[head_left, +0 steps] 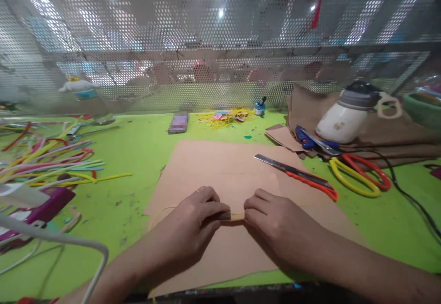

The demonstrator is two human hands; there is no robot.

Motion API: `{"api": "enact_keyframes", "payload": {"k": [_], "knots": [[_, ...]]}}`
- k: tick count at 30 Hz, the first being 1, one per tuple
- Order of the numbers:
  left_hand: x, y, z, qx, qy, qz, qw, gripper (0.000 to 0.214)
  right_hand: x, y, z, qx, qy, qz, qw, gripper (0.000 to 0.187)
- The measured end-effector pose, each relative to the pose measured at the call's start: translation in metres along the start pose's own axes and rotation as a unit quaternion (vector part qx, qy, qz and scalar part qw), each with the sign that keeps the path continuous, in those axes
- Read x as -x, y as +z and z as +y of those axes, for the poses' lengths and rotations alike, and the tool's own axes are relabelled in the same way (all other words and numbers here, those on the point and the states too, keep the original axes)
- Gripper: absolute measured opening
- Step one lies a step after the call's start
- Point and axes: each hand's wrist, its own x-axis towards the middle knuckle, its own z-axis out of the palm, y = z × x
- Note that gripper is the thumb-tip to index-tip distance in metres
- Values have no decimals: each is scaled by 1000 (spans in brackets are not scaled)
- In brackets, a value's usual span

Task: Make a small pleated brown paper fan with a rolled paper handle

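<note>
Two hands (pixel 280 223), one cutter (pixel 298 174), two bottles (pixel 339 120)

1. A perforated metal screen (pixel 155 79) stands along the back edge of the green desk (pixel 134 150).
2. Near the front edge, over a brown sheet (pixel 193 166), the left hand (pixel 198 219) pinches a small brown piece (pixel 225 215); the right hand (pixel 279 219) grips the yellow strip (pixel 237 216) at its right end.
3. A craft knife (pixel 299 174) crosses the sheet's right edge.
4. Red-and-yellow-handled scissors (pixel 347 159) lie toward the desk's right edge.
5. A white, grey-lidded bottle (pixel 341 120) occupies the back right corner.
6. Pipe cleaners (pixel 44 159) spread along the left edge.
</note>
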Motion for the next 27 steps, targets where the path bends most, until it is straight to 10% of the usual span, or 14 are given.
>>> {"api": "enact_keyframes", "payload": {"k": [16, 27], "knots": [[1, 1, 1, 12, 1, 13, 1000, 23, 11, 16, -11, -66, 14, 131, 989, 16], [1, -5, 4, 26, 1, -10, 1000, 20, -3, 7, -10, -101, 81, 37, 991, 20]]}}
